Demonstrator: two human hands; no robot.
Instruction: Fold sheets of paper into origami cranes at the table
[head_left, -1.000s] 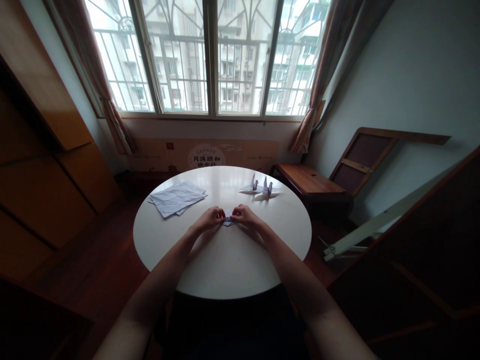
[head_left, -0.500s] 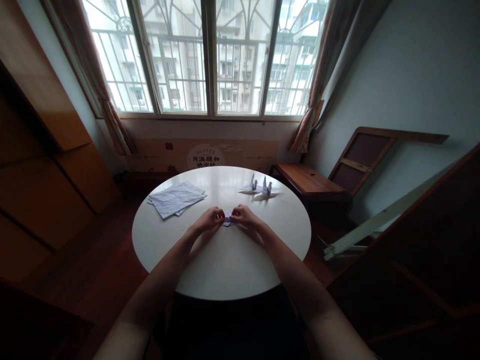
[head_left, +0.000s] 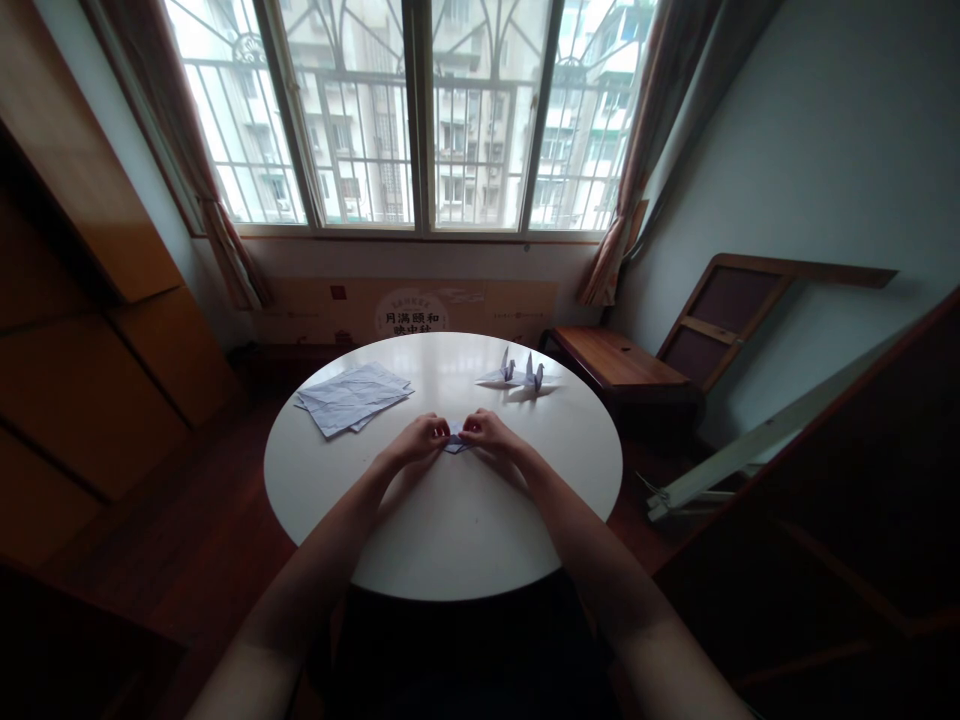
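Colour rundown: the folded paper (head_left: 455, 448) mid-frame is a pale bluish lavender, and the paper sheets (head_left: 354, 398) left of centre are pretty much the same shade, with darker crease lines all over. The paper cranes (head_left: 534, 377) right of centre go from light lilac-grey to darker grey on the shaded bits. Tabletop's (head_left: 457, 540) plain white, kinda greyish toward the bottom. Behind it, the cardboard (head_left: 300, 308) is tan with black characters plus a little dark red square. Cabinet (head_left: 154, 355) on the far left is orangey brown, bench (head_left: 615, 358) at right is reddish brown, floor's (head_left: 217, 510) deep red-brown.
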